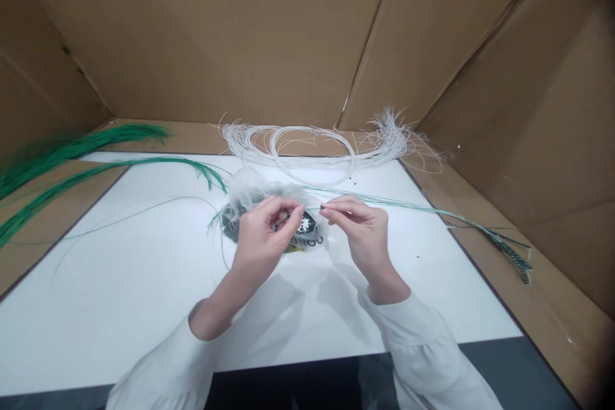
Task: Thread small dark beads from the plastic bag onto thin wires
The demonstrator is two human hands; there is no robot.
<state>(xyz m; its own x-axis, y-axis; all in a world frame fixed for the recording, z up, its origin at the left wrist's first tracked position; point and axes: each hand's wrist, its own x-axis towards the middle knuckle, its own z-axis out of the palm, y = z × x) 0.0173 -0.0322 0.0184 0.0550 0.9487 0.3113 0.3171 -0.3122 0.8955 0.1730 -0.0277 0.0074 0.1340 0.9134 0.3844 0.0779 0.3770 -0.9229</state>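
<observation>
Pinching at thumb and forefinger, left hand (pixel 262 234), over the middle of the smooth white worktop (pixel 144 307). Fingers curled; a thin pale green strand (pixel 312 207) runs from its fingertips across the short gap to the right hand (pixel 365 230). Right hand: thumb and forefinger closed on a tiny dark piece (pixel 322 207) at the strand's end, other fingers loosely bent. Tiny piece too small to identify.

Directly below and behind the hands: crumpled translucent plastic bag (pixel 247 187), dark contents showing through, black lettering and a black-and-white patch on its near side. Contents not clear.

Far edge of worktop: large bundle of thin white strands (pixel 384 152), frayed at both ends, bowed, with a round loop at its middle. Far left corner: two sheaves. Upper bright green sheaf (pixel 96 141) reaches past the corner; lower bright green sheaf (pixel 86 173) arches over the left edge, tips near the bag. One loose dark green strand (pixel 158 204) curves across the left part of the surface.

Right side: long thin green-and-white strands (pixel 413 204) stretch from near the bag across the right edge, ending in dark patterned strips (pixel 514 257) on the brown cardboard (pixel 542 269) beyond. Tall brown cardboard walls (pixel 216 32) stand behind and at both sides.
</observation>
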